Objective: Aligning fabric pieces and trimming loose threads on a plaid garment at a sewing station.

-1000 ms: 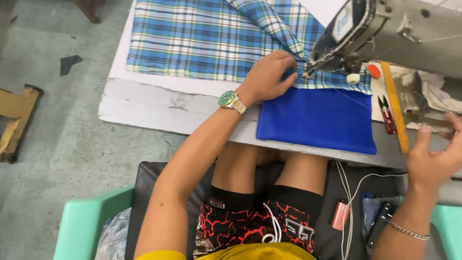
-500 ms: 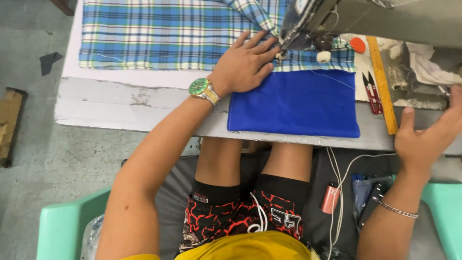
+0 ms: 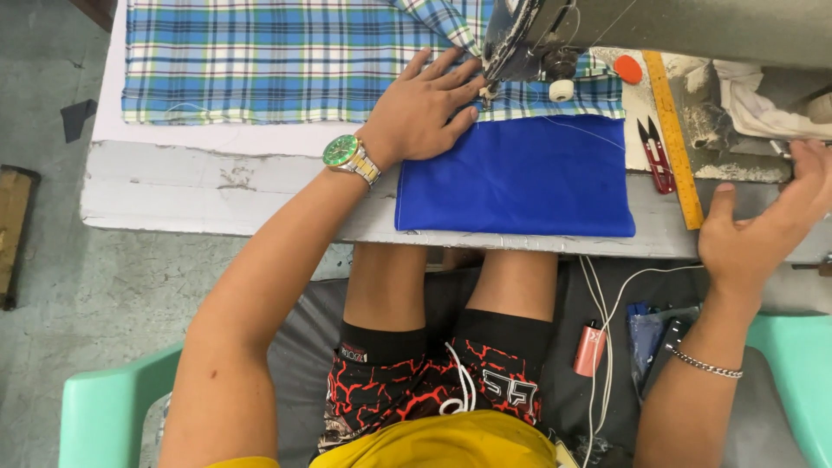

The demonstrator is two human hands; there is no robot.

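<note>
Under left hand (image 3: 425, 113): blue cloth (image 3: 520, 178), prob. flat.

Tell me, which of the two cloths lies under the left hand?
Both: the left hand lies flat across the seam, its fingers on the plaid cloth, its heel on the plain blue cloth.

Floor (image 3: 52, 286): grey concrete, stained and scuffed, with a dark scrap lying at left.
Table (image 3: 217, 186): worn, white-painted wooden top, chipped along the front edge.
Seat (image 3: 113, 399): mint-green plastic chair.
Left edge (image 3: 13, 230): brown wooden piece.
Light: even, soft.
</note>
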